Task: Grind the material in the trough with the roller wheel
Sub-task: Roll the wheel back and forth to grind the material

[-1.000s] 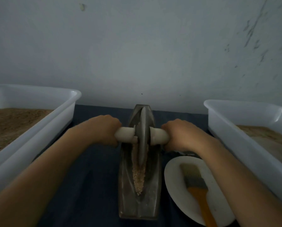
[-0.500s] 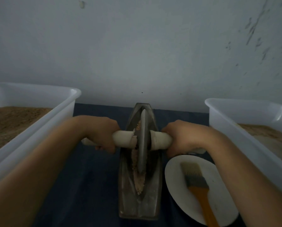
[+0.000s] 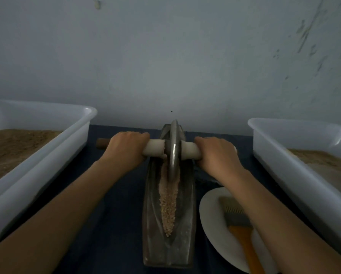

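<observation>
A dark metal boat-shaped trough (image 3: 152, 230) lies lengthwise on the table in front of me. A strip of coarse tan material (image 3: 168, 206) runs along its groove. The metal roller wheel (image 3: 174, 147) stands upright at the trough's far end, on a pale axle handle (image 3: 153, 148) that crosses it. My left hand (image 3: 126, 150) grips the axle left of the wheel. My right hand (image 3: 217, 155) grips it right of the wheel. The brown left tip of the axle (image 3: 102, 143) sticks out past my left hand.
A white bin (image 3: 47, 155) holding brown powder stands on the left, a second white bin (image 3: 284, 155) on the right. A white plate (image 3: 211, 220) with an orange-handled brush (image 3: 239, 228) lies right of the trough under my right forearm. A grey wall rises just behind.
The wheel has rolled away from me toward the trough's far end, and both hands moved forward with the axle. More of the ground material now lies uncovered in the groove.
</observation>
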Available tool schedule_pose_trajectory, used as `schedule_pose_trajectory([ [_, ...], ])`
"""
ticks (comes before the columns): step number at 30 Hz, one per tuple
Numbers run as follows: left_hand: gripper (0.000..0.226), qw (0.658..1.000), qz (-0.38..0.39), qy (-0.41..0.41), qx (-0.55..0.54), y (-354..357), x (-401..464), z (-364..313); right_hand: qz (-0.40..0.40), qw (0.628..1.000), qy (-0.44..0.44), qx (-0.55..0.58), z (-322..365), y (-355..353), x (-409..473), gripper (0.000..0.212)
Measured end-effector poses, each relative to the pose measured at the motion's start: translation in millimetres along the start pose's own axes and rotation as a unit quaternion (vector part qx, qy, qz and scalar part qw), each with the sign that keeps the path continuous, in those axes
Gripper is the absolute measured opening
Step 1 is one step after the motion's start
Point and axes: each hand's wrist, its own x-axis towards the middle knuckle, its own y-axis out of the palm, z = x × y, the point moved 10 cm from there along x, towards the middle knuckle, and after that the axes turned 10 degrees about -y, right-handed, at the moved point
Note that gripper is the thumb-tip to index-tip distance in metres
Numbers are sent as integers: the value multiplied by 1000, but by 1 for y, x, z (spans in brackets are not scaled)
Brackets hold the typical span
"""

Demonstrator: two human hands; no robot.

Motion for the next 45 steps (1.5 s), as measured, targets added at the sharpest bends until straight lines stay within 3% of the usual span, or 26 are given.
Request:
schedule_pose_trajectory([
  [5,36,984,172,39,13,11,-20,-1,158,986,-38,46,14,6,-14,12],
  [9,36,943,323,77,3,14,-48,-6,284,951,-60,107,29,6,-36,14],
  [14,25,915,391,89,-38,11,-62,-8,338,922,-55,180,37,-2,-51,18],
  [17,24,930,358,80,-33,15,-51,-8,309,939,-51,142,33,-1,-39,27],
  [20,31,967,247,60,-6,16,-29,-3,280,956,-29,80,24,10,-23,22],
  [23,33,994,113,13,-6,12,-9,4,165,986,-3,28,10,8,-6,13],
  [27,24,999,-40,0,-11,0,1,2,-17,1000,3,-10,2,-8,4,13],
  [30,24,998,-59,4,-12,-1,-1,2,-46,999,1,-20,3,-8,5,12],
  [33,24,1000,3,0,-12,3,-3,4,-3,1000,-10,-7,2,-1,0,14],
  [38,35,984,174,44,-2,12,-22,-1,148,987,-30,46,16,5,-17,12],
  [41,30,960,271,70,-10,13,-41,-5,250,965,-53,58,30,4,-33,12],
  [45,26,917,386,81,-52,15,-60,-5,300,946,-72,97,38,-6,-47,22],
])
